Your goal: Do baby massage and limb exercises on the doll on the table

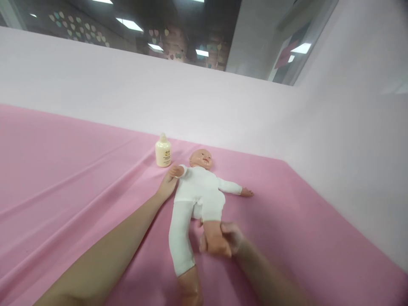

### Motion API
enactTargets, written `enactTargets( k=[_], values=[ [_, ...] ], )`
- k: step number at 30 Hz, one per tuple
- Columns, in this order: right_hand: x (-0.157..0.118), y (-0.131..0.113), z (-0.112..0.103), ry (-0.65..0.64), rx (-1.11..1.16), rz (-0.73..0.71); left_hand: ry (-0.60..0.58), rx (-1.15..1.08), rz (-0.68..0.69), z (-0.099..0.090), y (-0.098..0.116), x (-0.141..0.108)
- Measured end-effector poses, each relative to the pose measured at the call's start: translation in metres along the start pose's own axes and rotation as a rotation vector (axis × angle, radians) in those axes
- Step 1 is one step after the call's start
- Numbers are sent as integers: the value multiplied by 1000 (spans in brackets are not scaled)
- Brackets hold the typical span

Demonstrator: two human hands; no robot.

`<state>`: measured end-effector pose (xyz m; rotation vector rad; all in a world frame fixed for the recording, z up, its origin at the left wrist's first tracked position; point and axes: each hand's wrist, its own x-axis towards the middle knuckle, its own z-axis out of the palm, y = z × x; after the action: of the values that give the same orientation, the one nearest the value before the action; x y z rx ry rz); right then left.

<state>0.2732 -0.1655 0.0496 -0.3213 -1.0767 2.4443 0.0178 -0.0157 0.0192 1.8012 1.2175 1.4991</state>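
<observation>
A baby doll (199,187) with a white cloth body lies on its back on a pink sheet, its head toward the wall. Around the doll's lower leg, at the right, my right hand (231,239) is closed; that leg is raised and bent, and the hand is slightly blurred. My left hand (168,182) is at the doll's arm on the left, beside its shoulder, with the fingers partly hidden by the doll's small hand. The doll's other leg stretches toward me, and its other arm points out to the right.
A cream pump bottle (163,154) stands upright just left of the doll's head. The pink sheet (79,170) has long folds at the left. White walls (143,102) rise behind and at the right, with a window (178,34) above.
</observation>
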Motion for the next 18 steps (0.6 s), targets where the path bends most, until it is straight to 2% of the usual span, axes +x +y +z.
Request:
enactTargets(
  k=[2,4,9,12,14,18],
  values=[
    [-1,3,0,-183,-61,168,29,-44,-86,0,-2,1],
    [-1,3,3,-273,-121,252,69,-66,-136,0,-2,1],
    [0,7,4,-269,-142,280,134,-65,-201,-1,0,-2],
    [3,13,-5,-181,-89,166,81,-11,-159,-1,6,-3],
    [7,15,-10,-47,-42,24,28,22,-84,-1,10,-5],
    [15,4,-10,222,31,-286,-141,159,189,-1,14,-6]
  ],
)
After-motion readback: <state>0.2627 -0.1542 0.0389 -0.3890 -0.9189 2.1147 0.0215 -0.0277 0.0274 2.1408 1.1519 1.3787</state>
